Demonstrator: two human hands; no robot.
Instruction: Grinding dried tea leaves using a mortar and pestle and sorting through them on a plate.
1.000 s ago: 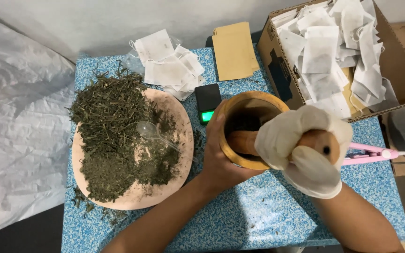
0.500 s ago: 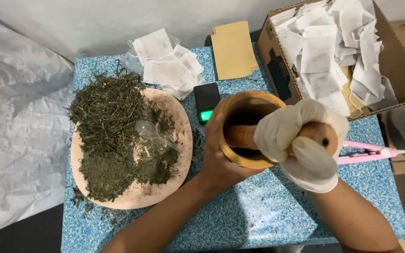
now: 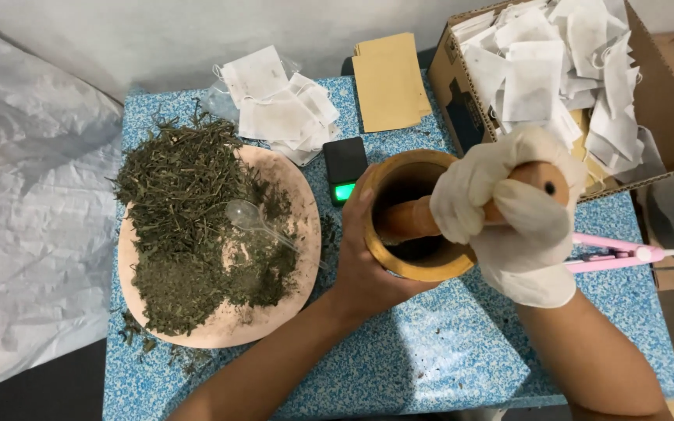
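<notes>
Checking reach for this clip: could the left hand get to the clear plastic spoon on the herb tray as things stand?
Probably yes. The left hand is cupped around the wooden mortar, right beside the tray; the clear plastic spoon lies uncovered on the dried herbs, with nothing between. It must let go first.

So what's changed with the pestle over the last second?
Little. The gloved right hand keeps its grip on the wooden pestle, whose top has tipped slightly up and to the right inside the mortar. The bare left hand still steadies the mortar. The tray of dried herbs and plastic spoon stayed put.
</notes>
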